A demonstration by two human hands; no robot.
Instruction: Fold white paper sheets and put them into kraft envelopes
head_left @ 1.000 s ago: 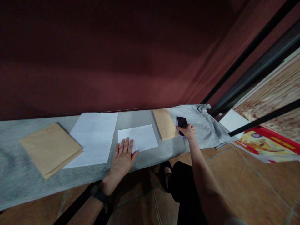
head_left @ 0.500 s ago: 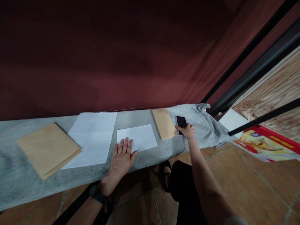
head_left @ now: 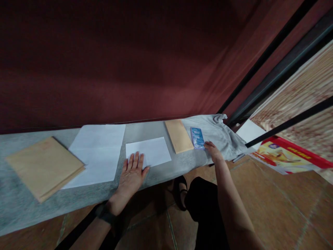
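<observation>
My left hand (head_left: 132,173) lies flat, fingers spread, on the lower left part of a folded white sheet of paper (head_left: 156,149). My right hand (head_left: 212,150) is at the lower right edge of a smartphone (head_left: 197,138), fingers stretched out and not wrapped round it; whether they touch it I cannot tell. The phone rests face up with a lit blue screen showing the time. Just left of it lies a narrow brown envelope (head_left: 179,136). A larger white sheet (head_left: 101,152) with a crease is farther left, partly under a stack of brown envelopes (head_left: 44,165).
Grey cloth (head_left: 145,129) covers the long bench, bunched up at its right end. Behind it stands a dark red wall (head_left: 130,97). Black metal bars (head_left: 286,126) cross the right side, near a red and yellow printed box (head_left: 288,154) on the tiled floor (head_left: 260,194).
My right hand has drawn off the phone to its right side, and the dark screen has lit up. My left hand stays on the folded sheet. The view has shifted slightly.
</observation>
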